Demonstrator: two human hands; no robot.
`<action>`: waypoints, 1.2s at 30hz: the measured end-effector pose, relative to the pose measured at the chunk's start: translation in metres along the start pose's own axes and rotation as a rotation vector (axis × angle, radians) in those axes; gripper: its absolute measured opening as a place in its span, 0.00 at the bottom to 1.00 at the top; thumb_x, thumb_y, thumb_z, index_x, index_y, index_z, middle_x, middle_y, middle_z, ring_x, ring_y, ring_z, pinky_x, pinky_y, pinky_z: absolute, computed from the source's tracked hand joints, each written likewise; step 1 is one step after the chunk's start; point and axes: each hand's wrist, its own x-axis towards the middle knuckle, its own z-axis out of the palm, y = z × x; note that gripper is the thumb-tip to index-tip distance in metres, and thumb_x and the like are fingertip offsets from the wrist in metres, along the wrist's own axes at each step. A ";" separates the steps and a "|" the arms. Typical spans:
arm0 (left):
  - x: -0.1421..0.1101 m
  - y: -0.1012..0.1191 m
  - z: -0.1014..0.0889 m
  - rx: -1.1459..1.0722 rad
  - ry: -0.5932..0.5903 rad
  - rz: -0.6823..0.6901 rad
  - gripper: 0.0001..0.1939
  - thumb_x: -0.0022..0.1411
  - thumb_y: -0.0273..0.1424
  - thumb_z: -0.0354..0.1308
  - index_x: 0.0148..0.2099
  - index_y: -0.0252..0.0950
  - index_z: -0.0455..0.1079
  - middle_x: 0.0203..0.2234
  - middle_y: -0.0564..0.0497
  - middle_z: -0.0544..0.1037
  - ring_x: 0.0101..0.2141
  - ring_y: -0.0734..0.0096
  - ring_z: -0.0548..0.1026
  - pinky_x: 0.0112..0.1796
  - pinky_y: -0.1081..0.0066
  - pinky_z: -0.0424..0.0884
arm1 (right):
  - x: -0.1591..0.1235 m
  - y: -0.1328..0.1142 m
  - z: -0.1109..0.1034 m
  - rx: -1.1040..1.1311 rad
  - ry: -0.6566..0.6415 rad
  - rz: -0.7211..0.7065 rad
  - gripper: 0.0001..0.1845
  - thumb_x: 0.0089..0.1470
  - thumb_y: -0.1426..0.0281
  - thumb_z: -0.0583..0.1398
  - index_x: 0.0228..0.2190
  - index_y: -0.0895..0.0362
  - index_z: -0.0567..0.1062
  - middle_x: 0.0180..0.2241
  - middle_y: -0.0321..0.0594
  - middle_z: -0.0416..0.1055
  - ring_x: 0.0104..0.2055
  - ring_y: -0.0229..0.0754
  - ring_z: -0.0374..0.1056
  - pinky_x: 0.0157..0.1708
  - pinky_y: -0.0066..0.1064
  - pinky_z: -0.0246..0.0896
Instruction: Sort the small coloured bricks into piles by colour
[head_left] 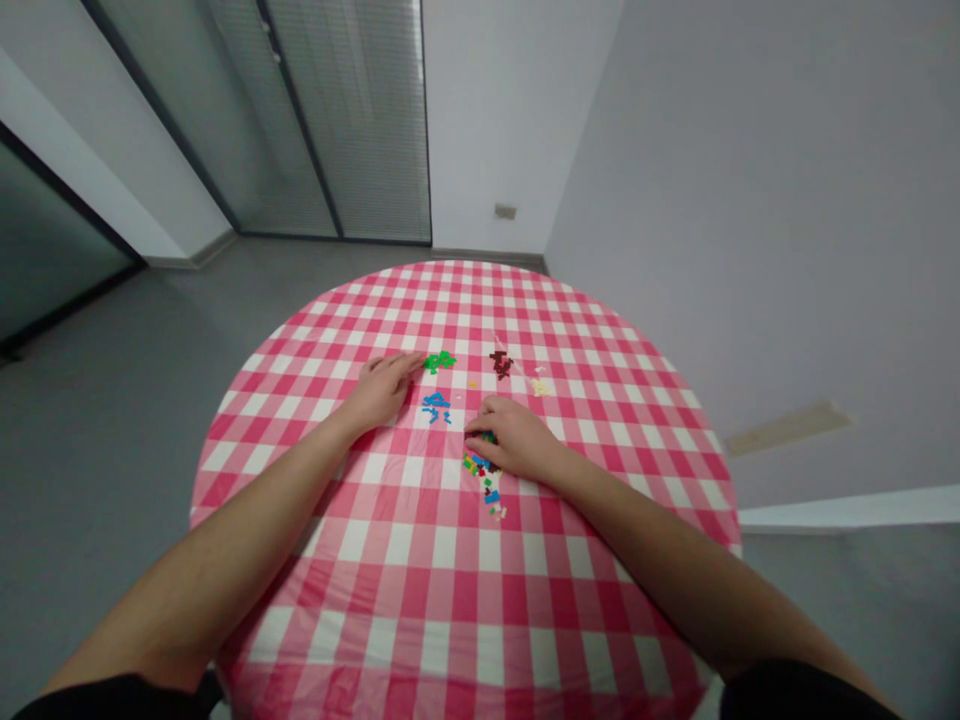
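Small toy building bricks lie in colour groups on the table. My left hand (384, 388) rests on the cloth with fingers stretched out, its fingertips at the left edge of a pile of green bricks (441, 361). Just below that pile lies a group of blue bricks (436, 406). My right hand (517, 434) reaches over a mixed pile of bricks (480, 464), fingers bent and apart from the thumb, with some bricks showing between them. Part of this pile is hidden under the hand. Farther back are dark brown bricks (501, 364) and cream-coloured bricks (540, 386).
The round table wears a red-and-white checked cloth (420, 590). A single yellow-orange piece (473, 385) lies between the groups. Behind the table are a glass partition with blinds (367, 130) and a white wall (517, 110); another wall stands on the right.
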 end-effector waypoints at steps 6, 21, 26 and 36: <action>0.000 0.002 -0.001 -0.059 0.099 -0.017 0.23 0.66 0.28 0.48 0.61 0.38 0.71 0.55 0.44 0.77 0.56 0.54 0.73 0.59 0.50 0.63 | 0.000 0.027 -0.017 -0.182 0.250 0.290 0.13 0.65 0.68 0.59 0.42 0.57 0.83 0.39 0.49 0.75 0.44 0.49 0.69 0.43 0.37 0.63; -0.024 0.059 -0.006 -0.099 -0.113 0.380 0.10 0.65 0.30 0.56 0.44 0.41 0.78 0.37 0.50 0.82 0.42 0.62 0.75 0.47 0.58 0.65 | -0.001 0.046 -0.021 -0.302 0.068 0.258 0.15 0.67 0.69 0.56 0.43 0.58 0.84 0.43 0.50 0.77 0.47 0.51 0.70 0.47 0.40 0.65; -0.030 0.076 0.005 -0.118 -0.173 0.425 0.09 0.69 0.34 0.58 0.46 0.41 0.79 0.38 0.49 0.81 0.41 0.63 0.74 0.46 0.59 0.64 | 0.003 0.050 -0.012 -0.298 0.117 0.225 0.17 0.68 0.71 0.54 0.48 0.59 0.81 0.52 0.50 0.74 0.51 0.51 0.69 0.52 0.41 0.66; -0.028 0.083 0.017 -0.017 -0.119 0.392 0.11 0.71 0.33 0.55 0.51 0.40 0.77 0.43 0.47 0.80 0.45 0.59 0.72 0.47 0.58 0.65 | 0.001 0.038 -0.010 -0.215 0.176 0.205 0.19 0.67 0.72 0.54 0.55 0.57 0.76 0.57 0.48 0.72 0.56 0.49 0.69 0.51 0.39 0.69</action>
